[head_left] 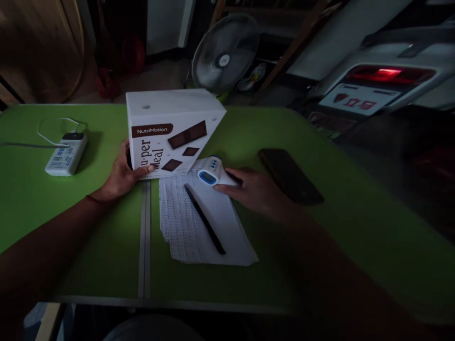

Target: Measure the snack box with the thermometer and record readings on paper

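My left hand grips the lower left corner of a white NutriMotion box, thumb on the printed front and the other fingers partly hidden behind its side. Closed around the handle of a white infrared thermometer is my right hand. The thermometer's blue-rimmed display faces me, close to the box's lower right edge. Beneath it lies a stack of paper sheets with dense writing on the left part. A black pen rests slantwise on the sheets.
A dark phone lies on the green folding table, right of my right hand. To the left sits a white power bank with cables attached. Beyond the far edge stand a fan and a machine with a red-lit panel.
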Tool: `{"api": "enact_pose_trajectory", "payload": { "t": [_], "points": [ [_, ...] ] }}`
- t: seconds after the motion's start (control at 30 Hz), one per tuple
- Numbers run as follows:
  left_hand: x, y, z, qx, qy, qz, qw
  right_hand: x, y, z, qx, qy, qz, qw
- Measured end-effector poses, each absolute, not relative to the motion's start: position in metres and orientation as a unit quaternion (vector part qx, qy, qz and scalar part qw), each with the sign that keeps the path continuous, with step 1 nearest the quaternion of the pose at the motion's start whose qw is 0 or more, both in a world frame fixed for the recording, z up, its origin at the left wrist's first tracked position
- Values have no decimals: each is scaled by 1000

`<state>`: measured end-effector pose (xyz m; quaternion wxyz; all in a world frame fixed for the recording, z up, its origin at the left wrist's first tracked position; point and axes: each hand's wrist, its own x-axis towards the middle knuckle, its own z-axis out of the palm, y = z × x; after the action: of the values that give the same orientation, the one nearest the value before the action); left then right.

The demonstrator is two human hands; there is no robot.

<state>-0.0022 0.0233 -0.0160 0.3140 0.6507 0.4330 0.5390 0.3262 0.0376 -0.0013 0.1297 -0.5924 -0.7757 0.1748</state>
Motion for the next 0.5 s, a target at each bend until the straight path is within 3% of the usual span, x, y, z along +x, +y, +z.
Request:
{"api": "enact_pose_trajectory", "payload": {
  "t": [0.13,0.27,0.4,0.5],
  "points": [
    [0,30,-23,680,434,531,259,329,38,-14,-586,-787,126,148],
    [-2,30,-33,690,459,528,184,322,23,-16,-534,-805,28,259],
    [-3,13,-24,684,476,550,-52,304,-3,-12,-476,-836,108,250],
    [12,-13,-6,768,355,507,-162,293,-14,-9,-436,-868,125,203]
  ]
}}
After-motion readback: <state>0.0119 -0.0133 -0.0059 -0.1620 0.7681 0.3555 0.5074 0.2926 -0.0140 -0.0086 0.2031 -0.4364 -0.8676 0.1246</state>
